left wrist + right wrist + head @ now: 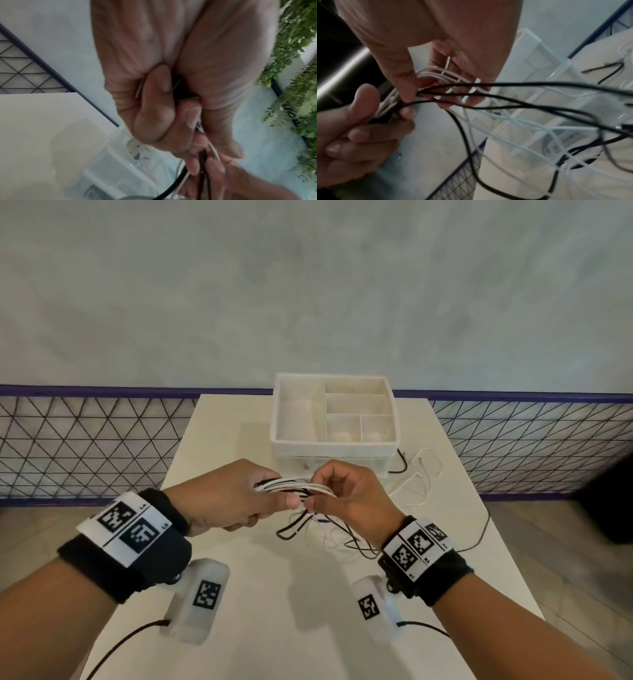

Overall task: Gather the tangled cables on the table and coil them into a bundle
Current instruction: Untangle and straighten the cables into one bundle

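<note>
Both hands (pixel 239 494) grip cables (pixel 294 487)

White divided organizer box (pixel 334 440); mesh fence (pixel 85 440) behind.

A cream rectangular table (pixel 239 594) carries a white compartmented plastic organiser box (pixel 334 445) at the middle of its far edge. Both hands meet above the table's centre, before the box: the left hand (pixel 226 494) holds a bundle of black and white cables (pixel 294 487), the right hand (pixel 352 491) pinches it. Loose cable strands (pixel 416 474) trail toward the right edge.
</note>
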{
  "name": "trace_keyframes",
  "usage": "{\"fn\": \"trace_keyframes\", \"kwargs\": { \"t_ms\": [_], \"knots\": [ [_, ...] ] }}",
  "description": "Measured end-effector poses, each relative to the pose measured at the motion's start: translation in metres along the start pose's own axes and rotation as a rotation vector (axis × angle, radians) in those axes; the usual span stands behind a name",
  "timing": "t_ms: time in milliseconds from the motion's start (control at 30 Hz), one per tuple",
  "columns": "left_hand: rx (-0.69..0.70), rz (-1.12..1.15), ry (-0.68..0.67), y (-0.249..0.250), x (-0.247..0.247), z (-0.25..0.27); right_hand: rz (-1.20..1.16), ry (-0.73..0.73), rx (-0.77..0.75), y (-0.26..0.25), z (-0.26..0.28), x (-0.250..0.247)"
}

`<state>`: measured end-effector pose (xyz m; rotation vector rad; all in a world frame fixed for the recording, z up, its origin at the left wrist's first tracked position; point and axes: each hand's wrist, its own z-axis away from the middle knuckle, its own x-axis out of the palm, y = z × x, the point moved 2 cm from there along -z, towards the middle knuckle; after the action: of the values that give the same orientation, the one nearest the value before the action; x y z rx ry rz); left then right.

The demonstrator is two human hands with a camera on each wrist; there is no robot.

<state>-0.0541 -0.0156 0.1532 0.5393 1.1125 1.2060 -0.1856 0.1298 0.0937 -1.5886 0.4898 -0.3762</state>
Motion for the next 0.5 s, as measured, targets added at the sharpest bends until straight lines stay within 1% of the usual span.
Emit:
{"fn": "trace_keyframes", "kwargs": {
  "t_ms": [100,167,300,333,367,433,467,500],
  "knots": [
    [0.017,0.007,-0.048,0.002,0.002,0.001,-0.130,-0.043,0.001,-0.003,-0.001,0.008],
    [0.010,-0.007,-0.046,0.005,0.000,0.003,-0.113,-0.081,0.049,0.002,0.000,0.006],
    [-0.020,-0.040,0.106,0.005,-0.023,0.003,0.051,-0.169,0.176,0.026,0.014,-0.018],
    [-0.032,-0.068,0.117,0.004,-0.028,0.004,0.105,-0.196,0.189,0.033,0.018,-0.026],
    [-0.045,-0.105,0.112,0.003,-0.031,0.004,0.191,-0.218,0.184,0.037,0.020,-0.032],
    [-0.064,-0.153,0.115,0.002,-0.034,0.006,0.501,-0.221,0.178,0.051,0.016,-0.050],
    [-0.066,-0.146,0.139,0.004,-0.037,0.007,0.708,-0.212,0.214,0.060,0.015,-0.063],
    [-0.061,-0.126,0.175,0.006,-0.043,0.009,0.909,-0.198,0.282,0.071,0.015,-0.078]
  ]
}}
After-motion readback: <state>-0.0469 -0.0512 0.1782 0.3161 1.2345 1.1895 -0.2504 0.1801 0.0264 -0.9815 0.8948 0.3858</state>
